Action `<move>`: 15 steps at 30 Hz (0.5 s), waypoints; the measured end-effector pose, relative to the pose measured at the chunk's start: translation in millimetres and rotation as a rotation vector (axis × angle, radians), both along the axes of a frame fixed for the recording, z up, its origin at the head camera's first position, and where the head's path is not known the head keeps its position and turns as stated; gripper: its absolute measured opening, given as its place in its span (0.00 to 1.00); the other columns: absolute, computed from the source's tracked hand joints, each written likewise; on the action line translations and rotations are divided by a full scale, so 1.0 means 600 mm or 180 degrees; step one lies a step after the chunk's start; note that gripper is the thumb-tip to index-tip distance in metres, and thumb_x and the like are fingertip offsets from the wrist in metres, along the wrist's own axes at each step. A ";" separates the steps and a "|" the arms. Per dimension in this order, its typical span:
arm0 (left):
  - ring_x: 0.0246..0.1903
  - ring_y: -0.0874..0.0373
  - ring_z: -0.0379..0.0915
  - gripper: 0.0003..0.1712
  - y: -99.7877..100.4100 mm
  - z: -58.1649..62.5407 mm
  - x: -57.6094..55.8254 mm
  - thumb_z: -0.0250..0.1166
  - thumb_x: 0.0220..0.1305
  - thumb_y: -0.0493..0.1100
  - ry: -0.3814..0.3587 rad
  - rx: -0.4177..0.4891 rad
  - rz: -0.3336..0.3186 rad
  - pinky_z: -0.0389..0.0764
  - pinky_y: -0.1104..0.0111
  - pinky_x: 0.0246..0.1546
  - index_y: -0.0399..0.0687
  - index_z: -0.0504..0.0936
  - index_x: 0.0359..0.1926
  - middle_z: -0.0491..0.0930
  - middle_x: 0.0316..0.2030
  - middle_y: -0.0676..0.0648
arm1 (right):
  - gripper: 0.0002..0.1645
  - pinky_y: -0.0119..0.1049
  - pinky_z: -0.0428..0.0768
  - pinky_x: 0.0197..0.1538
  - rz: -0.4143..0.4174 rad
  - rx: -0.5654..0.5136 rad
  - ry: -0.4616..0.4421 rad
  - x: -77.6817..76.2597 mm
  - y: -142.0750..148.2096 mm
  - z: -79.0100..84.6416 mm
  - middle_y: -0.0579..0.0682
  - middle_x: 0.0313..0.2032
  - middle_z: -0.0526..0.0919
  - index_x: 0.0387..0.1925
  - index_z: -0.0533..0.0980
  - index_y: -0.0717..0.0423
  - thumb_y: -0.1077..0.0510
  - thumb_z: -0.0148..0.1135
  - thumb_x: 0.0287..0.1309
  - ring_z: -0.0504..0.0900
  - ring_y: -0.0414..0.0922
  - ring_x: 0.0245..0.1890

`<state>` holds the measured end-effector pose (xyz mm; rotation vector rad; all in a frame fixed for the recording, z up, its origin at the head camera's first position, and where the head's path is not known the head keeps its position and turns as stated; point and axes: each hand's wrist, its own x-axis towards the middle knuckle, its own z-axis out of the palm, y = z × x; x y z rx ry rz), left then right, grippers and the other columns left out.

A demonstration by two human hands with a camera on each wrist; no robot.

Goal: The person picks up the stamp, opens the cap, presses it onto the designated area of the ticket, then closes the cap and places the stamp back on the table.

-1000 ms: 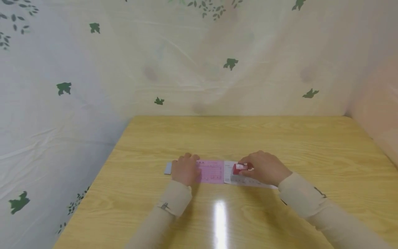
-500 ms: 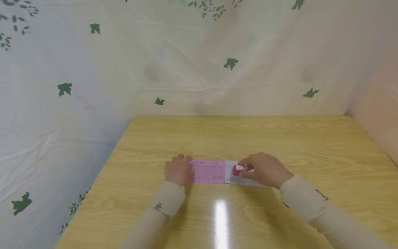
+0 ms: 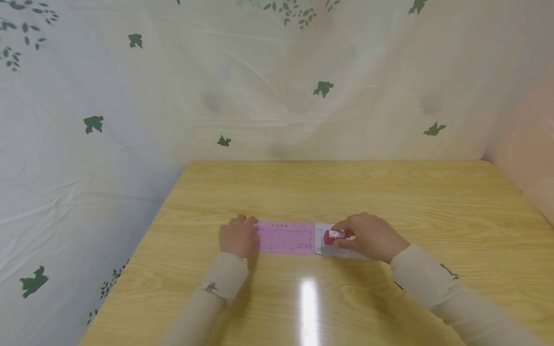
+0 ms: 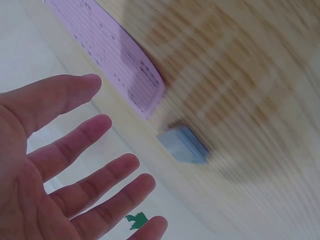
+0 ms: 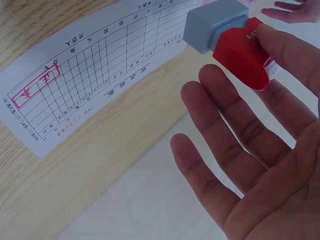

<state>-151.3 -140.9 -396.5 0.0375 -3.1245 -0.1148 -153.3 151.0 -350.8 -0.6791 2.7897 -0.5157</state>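
Note:
My right hand (image 3: 372,235) pinches a red hand stamp (image 5: 240,52) with a grey-blue base between thumb and forefinger; the other fingers stay extended. The stamp is over the white receipt slip (image 5: 100,70), which bears a red boxed print near one end in the right wrist view. Whether the base touches the paper, I cannot tell. A pink receipt slip (image 3: 285,238) lies left of the white one. At its left end is my left hand (image 3: 238,236), fingers spread and holding nothing in the left wrist view. Near it lies a small grey stamp cap (image 4: 182,145), hidden in the head view.
The slips lie on a wood-grain table (image 3: 389,192). Pale cloth (image 3: 268,96) with green bird and leaf prints hangs behind and to the left of it. A bright light reflection (image 3: 308,307) shows near the front.
My left hand has slid left along the pink slip, uncovering more of it; the grey cap, seen beside that hand earlier, is now behind it. The right hand and stamp stay almost still.

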 end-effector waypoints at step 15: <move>0.48 0.42 0.80 0.17 -0.030 0.003 0.011 0.67 0.68 0.42 0.0023 0.0062 0.0064 0.81 0.48 0.47 0.46 0.83 0.56 0.82 0.52 0.40 | 0.22 0.50 0.82 0.45 0.0061 0.0058 0.0064 0.001 -0.004 -0.002 0.48 0.41 0.87 0.54 0.85 0.52 0.49 0.73 0.60 0.82 0.46 0.39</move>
